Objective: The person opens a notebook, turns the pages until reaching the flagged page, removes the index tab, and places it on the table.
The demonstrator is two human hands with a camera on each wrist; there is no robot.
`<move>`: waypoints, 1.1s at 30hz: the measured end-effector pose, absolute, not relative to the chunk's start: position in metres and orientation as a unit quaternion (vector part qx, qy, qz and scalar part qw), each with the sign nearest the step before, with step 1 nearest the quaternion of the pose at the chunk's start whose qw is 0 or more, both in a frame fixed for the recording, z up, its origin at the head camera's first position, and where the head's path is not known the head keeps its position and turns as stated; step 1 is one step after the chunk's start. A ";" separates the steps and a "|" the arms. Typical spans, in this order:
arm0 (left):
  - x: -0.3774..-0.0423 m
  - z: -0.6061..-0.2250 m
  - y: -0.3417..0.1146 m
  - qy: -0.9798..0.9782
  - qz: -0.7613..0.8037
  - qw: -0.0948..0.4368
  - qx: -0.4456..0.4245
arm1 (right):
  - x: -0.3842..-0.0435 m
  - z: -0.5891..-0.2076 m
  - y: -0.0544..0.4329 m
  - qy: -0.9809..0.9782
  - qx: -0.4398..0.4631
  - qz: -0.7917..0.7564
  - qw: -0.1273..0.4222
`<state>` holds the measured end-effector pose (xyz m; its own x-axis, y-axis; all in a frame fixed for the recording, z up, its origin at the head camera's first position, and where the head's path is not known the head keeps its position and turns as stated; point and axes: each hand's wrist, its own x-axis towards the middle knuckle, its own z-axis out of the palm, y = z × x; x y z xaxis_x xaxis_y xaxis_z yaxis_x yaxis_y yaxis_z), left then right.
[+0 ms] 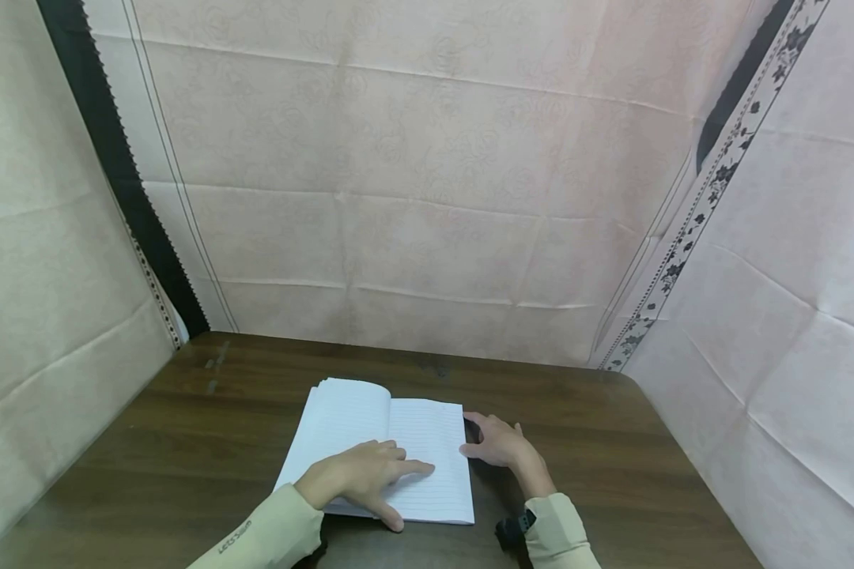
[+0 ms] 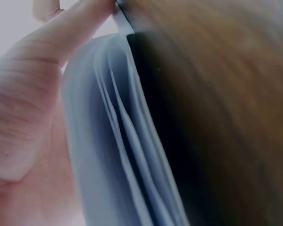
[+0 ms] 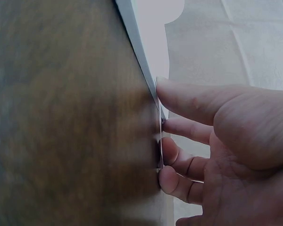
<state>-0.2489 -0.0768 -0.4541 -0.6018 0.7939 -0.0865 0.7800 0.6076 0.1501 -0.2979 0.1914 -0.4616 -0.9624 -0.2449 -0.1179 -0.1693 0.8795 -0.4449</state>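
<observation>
An open notebook (image 1: pixel 434 423) with white lined pages lies on the brown table, its left-hand pages bowed up near the spine. My left hand (image 1: pixel 370 474) lies across the lower middle of it, index finger stretched over the right page and thumb down at the front edge. In the left wrist view, loose page edges (image 2: pixel 120 122) fan apart beside the thumb. My right hand (image 1: pixel 498 442) is at the notebook's right edge, thumb and curved fingers around the edge of a page. That page (image 3: pixel 161 127) appears in the right wrist view as a thin line at the fingertips.
The brown wooden table (image 1: pixel 598 442) extends around the notebook on all sides. Pale cloth (image 1: pixel 427 197) hangs behind it, with more cloth at left and right. A dark device (image 1: pixel 512 531) sits at the right wrist, beside the pale sleeve (image 1: pixel 558 529).
</observation>
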 end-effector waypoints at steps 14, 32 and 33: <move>-0.246 -0.447 -0.077 0.887 0.072 0.077 0.450 | -0.299 -0.463 0.193 0.965 -0.108 -0.224 0.084; -0.248 -0.448 -0.077 0.877 0.166 0.052 0.449 | -0.299 -0.462 0.193 0.964 -0.102 -0.230 0.082; -0.249 -0.447 -0.077 0.877 0.172 0.045 0.447 | -0.299 -0.461 0.193 0.964 -0.103 -0.230 0.081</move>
<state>-0.2490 -0.0772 -0.4473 -0.5963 0.7993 0.0748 0.7684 0.5414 0.3411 -0.2985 0.1931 -0.4615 -0.9654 -0.2366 -0.1093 -0.1616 0.8725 -0.4611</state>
